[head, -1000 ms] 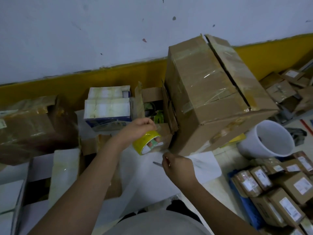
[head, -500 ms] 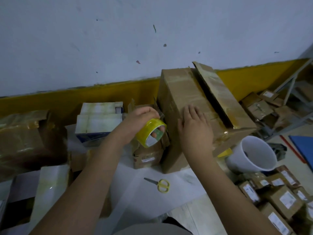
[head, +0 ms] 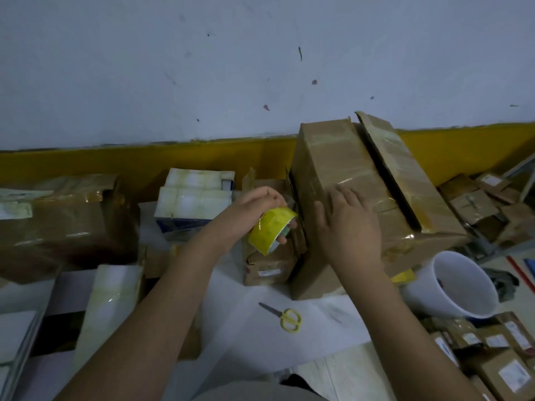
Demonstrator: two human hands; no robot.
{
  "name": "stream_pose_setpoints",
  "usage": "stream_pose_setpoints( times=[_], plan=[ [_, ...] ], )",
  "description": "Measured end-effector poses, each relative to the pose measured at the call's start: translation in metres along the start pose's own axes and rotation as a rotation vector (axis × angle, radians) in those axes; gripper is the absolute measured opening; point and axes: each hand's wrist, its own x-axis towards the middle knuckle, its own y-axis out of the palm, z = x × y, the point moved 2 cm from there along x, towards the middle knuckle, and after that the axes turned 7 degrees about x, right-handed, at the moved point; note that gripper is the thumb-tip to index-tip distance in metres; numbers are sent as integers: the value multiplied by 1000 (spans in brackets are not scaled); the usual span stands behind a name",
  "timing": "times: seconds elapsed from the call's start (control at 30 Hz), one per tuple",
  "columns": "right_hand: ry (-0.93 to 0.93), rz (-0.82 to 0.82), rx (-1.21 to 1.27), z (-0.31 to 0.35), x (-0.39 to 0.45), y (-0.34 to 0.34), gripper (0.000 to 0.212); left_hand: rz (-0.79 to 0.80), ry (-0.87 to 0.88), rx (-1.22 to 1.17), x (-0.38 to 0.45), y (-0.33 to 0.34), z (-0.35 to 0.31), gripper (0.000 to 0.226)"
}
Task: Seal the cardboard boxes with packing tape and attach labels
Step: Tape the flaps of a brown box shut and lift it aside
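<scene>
Down on the floor [head: 353, 374], pale tiles, white paper sheet [head: 237, 319] spread across the middle. Behind, white scuffed wall [head: 231, 68] over a yellow band [head: 115, 166].

Large cardboard box [head: 362, 175] tilted at centre right, taped across, top seam gaping dark. Right hand [head: 350, 230] flat against its near face, fingers straight, gripping nothing. Left hand [head: 254, 209] curled round the yellow tape roll [head: 270, 233], just beside the box's left edge.

Crowded all round: small brown box [head: 269, 267] tucked against the big one, brown wrapped parcel [head: 63, 224] far left, white-and-blue cartons [head: 194, 201] behind the left wrist. White bucket [head: 457, 285] touching the box's lower right. Yellow-handled scissors [head: 282, 314] lying free on the paper, the only open patch.

Labelled parcels [head: 503, 360] heaped bottom right, white stickers on top, print too small to read.
</scene>
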Motion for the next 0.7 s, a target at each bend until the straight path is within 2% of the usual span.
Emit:
stream_pose_setpoints(
  times=[0.1, 0.2, 0.4, 0.57, 0.7],
  plan=[
    [-88, -52, 122, 8, 7, -9, 45, 24, -8, 4, -3, 1, 4, 14],
    [-178, 52, 382, 26, 6, -13, 38, 31, 7, 32, -6, 1, 8, 27],
    [-61, 185, 563, 43, 6, 3, 4, 10, 18, 39, -19, -1, 21, 38],
    [-133, 301, 521, 57, -2, 18, 12, -50, -61, -60, -36, -2, 48, 41],
    [-219, 386, 533, 65, -8, 33, 15, -137, -166, -285, -55, 1, 73, 71]
  ],
)
